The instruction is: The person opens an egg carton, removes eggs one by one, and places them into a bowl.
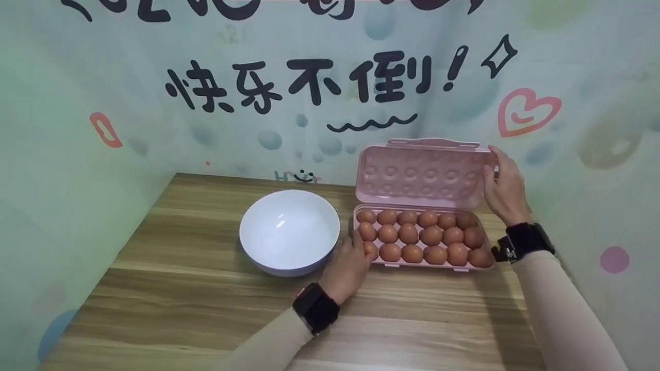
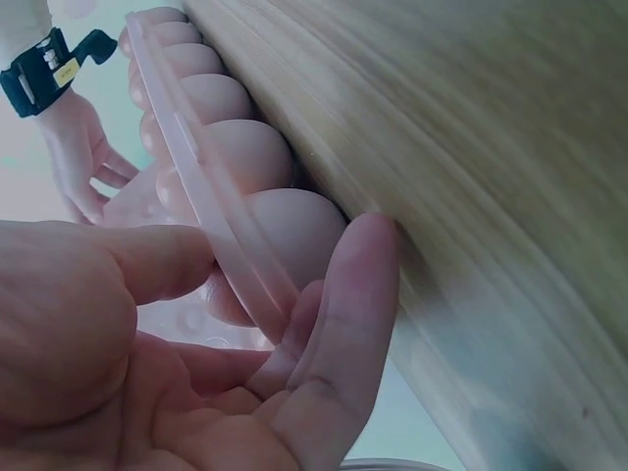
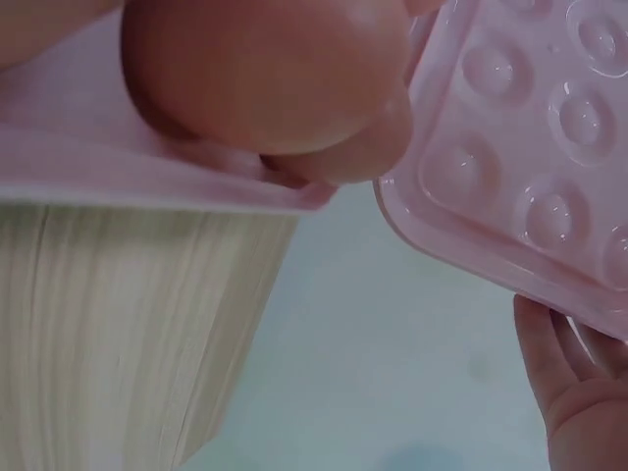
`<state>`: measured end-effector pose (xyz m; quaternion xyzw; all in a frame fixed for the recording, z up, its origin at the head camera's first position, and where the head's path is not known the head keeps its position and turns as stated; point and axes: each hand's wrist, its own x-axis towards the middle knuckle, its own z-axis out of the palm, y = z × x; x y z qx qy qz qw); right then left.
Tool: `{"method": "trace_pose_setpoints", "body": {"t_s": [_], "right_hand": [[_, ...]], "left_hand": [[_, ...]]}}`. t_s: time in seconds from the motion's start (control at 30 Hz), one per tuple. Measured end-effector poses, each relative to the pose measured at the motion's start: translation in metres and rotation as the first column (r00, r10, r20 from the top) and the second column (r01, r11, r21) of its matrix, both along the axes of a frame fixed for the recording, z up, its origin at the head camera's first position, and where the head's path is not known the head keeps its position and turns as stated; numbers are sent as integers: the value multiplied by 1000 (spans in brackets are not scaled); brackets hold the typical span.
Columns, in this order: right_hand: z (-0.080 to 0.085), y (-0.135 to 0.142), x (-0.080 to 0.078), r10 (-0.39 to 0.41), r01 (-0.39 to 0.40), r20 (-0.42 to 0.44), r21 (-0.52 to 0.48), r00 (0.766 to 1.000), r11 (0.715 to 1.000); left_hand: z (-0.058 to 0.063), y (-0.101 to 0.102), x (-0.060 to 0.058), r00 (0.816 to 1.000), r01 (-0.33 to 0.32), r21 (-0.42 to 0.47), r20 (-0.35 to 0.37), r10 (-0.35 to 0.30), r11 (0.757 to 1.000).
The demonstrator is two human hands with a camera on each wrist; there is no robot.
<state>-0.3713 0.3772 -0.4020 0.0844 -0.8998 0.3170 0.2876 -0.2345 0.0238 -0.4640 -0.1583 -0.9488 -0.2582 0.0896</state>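
A pink plastic egg carton [image 1: 392, 265] lies on the table with its lid [image 1: 420, 178] raised at the back. Rows of brown eggs [image 1: 408, 234] fill its base. At the carton's front left corner, my left hand [image 1: 346, 270] pinches the rim between thumb and fingers, as the left wrist view shows close up. My right hand [image 1: 508, 190] holds the lid by its right edge, thumb on the inner side in the head view. The dimpled inside of the lid [image 3: 579, 118] faces the right wrist camera, with the right fingers [image 3: 545, 343] at its edge.
A white bowl [image 1: 290, 232] stands just left of the carton, close to my left hand. Wood-grain boards form the table [image 1: 206, 309]. A printed cloth [image 1: 258, 139] hangs right behind the table's back edge and along both sides.
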Motion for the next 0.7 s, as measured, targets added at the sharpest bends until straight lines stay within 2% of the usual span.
{"method": "trace_pose_setpoints", "body": {"t_s": [0.17,0.37,0.5,0.7], "right_hand": [[-1,-4,-2,29,-34,138,36,990,999],[9,-4,-3,30,-53,277,77,960,996],[15,-2,-7,43,-84,320,114,947,990],[19,1,-15,36,-90,397,118,917,989]], "left_hand": [[-1,0,-1,1000,-5,-10,5,5,1000],[-1,-1,-1,999,-14,-15,39,15,1000],[-2,-1,-2,997,-24,-10,69,24,1000],[-2,1,0,999,-32,-27,38,33,999]]}}
